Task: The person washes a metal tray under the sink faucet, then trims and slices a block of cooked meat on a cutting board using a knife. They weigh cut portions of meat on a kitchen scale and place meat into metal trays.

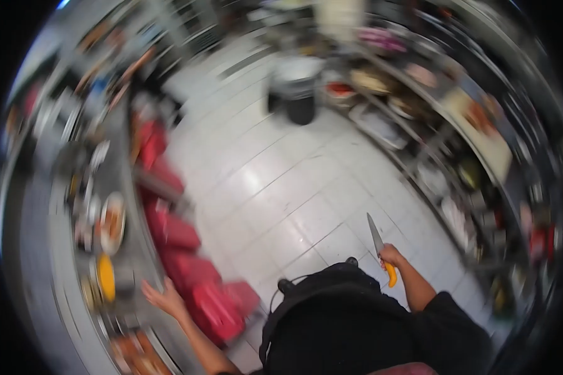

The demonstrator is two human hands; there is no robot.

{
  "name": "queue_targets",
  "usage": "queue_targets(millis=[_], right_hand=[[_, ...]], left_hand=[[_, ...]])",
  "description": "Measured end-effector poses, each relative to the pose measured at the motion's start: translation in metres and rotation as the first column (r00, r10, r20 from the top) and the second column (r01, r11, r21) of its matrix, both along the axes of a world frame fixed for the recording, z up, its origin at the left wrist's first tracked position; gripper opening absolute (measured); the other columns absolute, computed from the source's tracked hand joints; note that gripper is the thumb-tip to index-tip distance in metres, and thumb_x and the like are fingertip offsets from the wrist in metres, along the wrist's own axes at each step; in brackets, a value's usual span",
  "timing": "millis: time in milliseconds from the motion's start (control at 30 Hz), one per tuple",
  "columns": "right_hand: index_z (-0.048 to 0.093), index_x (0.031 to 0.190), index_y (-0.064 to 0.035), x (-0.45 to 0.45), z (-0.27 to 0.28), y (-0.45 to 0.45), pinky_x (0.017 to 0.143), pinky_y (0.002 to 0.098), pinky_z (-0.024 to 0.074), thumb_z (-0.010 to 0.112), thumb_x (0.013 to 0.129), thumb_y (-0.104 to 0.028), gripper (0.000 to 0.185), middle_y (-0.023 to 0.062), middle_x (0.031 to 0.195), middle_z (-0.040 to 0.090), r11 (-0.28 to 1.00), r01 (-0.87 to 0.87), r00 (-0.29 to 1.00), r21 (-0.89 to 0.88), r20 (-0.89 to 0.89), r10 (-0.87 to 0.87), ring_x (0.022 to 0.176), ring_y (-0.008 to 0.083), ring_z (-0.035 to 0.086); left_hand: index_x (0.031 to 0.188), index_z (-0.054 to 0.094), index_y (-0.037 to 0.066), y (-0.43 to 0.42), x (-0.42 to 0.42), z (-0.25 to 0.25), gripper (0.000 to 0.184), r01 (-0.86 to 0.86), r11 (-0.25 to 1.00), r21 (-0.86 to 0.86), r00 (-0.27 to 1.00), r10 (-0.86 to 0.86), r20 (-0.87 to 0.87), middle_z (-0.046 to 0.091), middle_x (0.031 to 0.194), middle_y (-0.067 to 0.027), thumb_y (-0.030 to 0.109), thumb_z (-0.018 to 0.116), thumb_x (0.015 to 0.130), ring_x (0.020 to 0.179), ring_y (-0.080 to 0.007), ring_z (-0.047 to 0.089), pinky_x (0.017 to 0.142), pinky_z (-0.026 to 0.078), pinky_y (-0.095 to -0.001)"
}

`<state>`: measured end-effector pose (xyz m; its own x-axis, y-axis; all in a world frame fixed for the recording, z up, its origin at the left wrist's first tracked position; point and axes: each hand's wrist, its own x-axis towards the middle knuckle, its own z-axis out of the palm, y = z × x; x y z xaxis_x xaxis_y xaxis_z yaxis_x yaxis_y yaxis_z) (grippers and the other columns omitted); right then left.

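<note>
My right hand is closed around the yellow handle of a kitchen knife, held out over the floor with its blade pointing forward. On the other side, my left hand has its fingers apart and nothing in it. It is near the edge of the steel counter; whether it touches the counter I cannot tell. Close to that hand on the counter are a round container with yellow contents and a tray of brownish food. Farther along lies an oval dish of food.
Red bins or crates line the floor beside the left counter. A dark bucket stands ahead on the tiled floor. Shelving with food containers runs along the right, with a cutting board on top. A blurred person's arm shows far left.
</note>
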<state>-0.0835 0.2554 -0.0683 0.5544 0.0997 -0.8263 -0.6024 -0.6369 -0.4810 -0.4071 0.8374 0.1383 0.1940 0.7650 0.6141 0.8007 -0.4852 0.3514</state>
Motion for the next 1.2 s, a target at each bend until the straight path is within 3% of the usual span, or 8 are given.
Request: queue_targets(millis=[67, 267, 567, 867, 900, 933, 1100, 1200], right_hand=[[0.048, 0.092, 0.0005, -0.012, 0.007, -0.049, 0.039, 0.0467, 0.0473, 0.041, 0.081, -0.005, 0.014, 0.0159, 0.061, 0.049, 0.987, 0.153, 0.988, -0.049, 0.028, -0.152, 0.045, 0.0268, 0.054], [0.046, 0.097, 0.0005, -0.077, -0.014, -0.196, 0.040, 0.0469, 0.0474, 0.042, 0.081, -0.006, 0.018, 0.0169, 0.064, 0.050, 0.790, 0.610, 0.792, -0.059, 0.026, -0.610, 0.047, 0.0275, 0.054], [0.047, 0.092, -0.0010, -0.159, 0.015, -0.244, 0.041, 0.0444, 0.0484, 0.044, 0.081, -0.008, 0.013, 0.0144, 0.065, 0.051, 0.370, 0.910, 0.370, 0.185, 0.038, -0.928, 0.049, 0.0261, 0.055], [0.046, 0.095, -0.0033, -0.168, -0.010, -0.275, 0.037, 0.0409, 0.0467, 0.043, 0.083, -0.014, 0.016, 0.0107, 0.062, 0.049, 0.135, 0.978, 0.121, 0.161, 0.094, -0.988, 0.044, 0.0242, 0.052], [0.045, 0.094, -0.0041, -0.180, -0.015, -0.277, 0.037, 0.0411, 0.0464, 0.043, 0.083, -0.014, 0.015, 0.0104, 0.062, 0.049, 0.392, 0.919, 0.368, 0.027, 0.296, -0.882, 0.044, 0.0241, 0.052], [0.046, 0.093, -0.0040, -0.189, -0.016, -0.274, 0.037, 0.0410, 0.0464, 0.043, 0.084, -0.014, 0.014, 0.0103, 0.062, 0.049, 0.427, 0.903, 0.415, -0.045, 0.348, -0.841, 0.044, 0.0239, 0.052], [0.046, 0.092, -0.0038, -0.201, 0.006, -0.243, 0.038, 0.0403, 0.0465, 0.041, 0.085, -0.012, 0.012, 0.0100, 0.062, 0.048, -0.192, 0.980, -0.196, 0.046, 0.152, -0.969, 0.044, 0.0231, 0.051], [0.047, 0.091, -0.0037, -0.190, 0.026, -0.217, 0.038, 0.0399, 0.0465, 0.040, 0.086, -0.011, 0.011, 0.0097, 0.061, 0.048, -0.313, 0.949, -0.316, 0.044, 0.143, -0.938, 0.044, 0.0227, 0.051]], left_hand=[[0.136, 0.045, -0.003, -0.025, 0.097, -0.049, 0.078, 0.448, 0.889, -0.098, 0.893, -0.439, 0.097, 0.049, 0.135, -0.0214, 0.010, 0.081, 0.068, 0.125, -0.0386, 0.046, 0.108, 0.035, -0.0447], [0.134, 0.048, 0.003, -0.262, 0.375, -0.025, 0.066, 0.854, 0.332, -0.400, 0.471, -0.819, 0.327, 0.048, 0.135, -0.0175, 0.006, 0.076, 0.075, 0.123, -0.0332, 0.047, 0.096, 0.044, -0.0415], [0.132, 0.050, 0.002, -0.584, 0.577, 0.068, 0.070, 0.782, -0.555, -0.284, -0.502, -0.831, 0.240, 0.050, 0.133, -0.0222, 0.014, 0.079, 0.070, 0.123, -0.0370, 0.048, 0.104, 0.039, -0.0400], [0.133, 0.049, 0.001, -0.798, 0.803, 0.040, 0.081, 0.718, -0.630, -0.296, -0.670, -0.740, -0.049, 0.055, 0.127, -0.0240, 0.027, 0.083, 0.065, 0.117, -0.0359, 0.053, 0.099, 0.044, -0.0404], [0.135, 0.047, 0.003, -0.818, 0.829, 0.034, 0.086, 0.694, -0.641, -0.328, -0.696, -0.714, -0.079, 0.055, 0.123, -0.0248, 0.027, 0.084, 0.062, 0.115, -0.0383, 0.054, 0.099, 0.044, -0.0420], [0.135, 0.047, 0.003, -0.833, 0.841, 0.036, 0.086, 0.677, -0.650, -0.344, -0.709, -0.701, -0.071, 0.055, 0.123, -0.0248, 0.027, 0.084, 0.062, 0.115, -0.0383, 0.054, 0.099, 0.044, -0.0420], [0.140, 0.043, 0.005, -0.896, 0.919, 0.023, 0.095, 0.752, -0.392, -0.530, -0.637, -0.638, -0.432, 0.056, 0.127, -0.0227, 0.027, 0.081, 0.055, 0.117, -0.0332, 0.055, 0.097, 0.046, -0.0398], [0.135, 0.049, 0.004, -0.905, 0.978, -0.004, 0.091, 0.540, -0.383, -0.749, -0.785, -0.551, -0.284, 0.061, 0.120, -0.0207, 0.027, 0.080, 0.052, 0.111, -0.0289, 0.060, 0.093, 0.049, -0.0362]])
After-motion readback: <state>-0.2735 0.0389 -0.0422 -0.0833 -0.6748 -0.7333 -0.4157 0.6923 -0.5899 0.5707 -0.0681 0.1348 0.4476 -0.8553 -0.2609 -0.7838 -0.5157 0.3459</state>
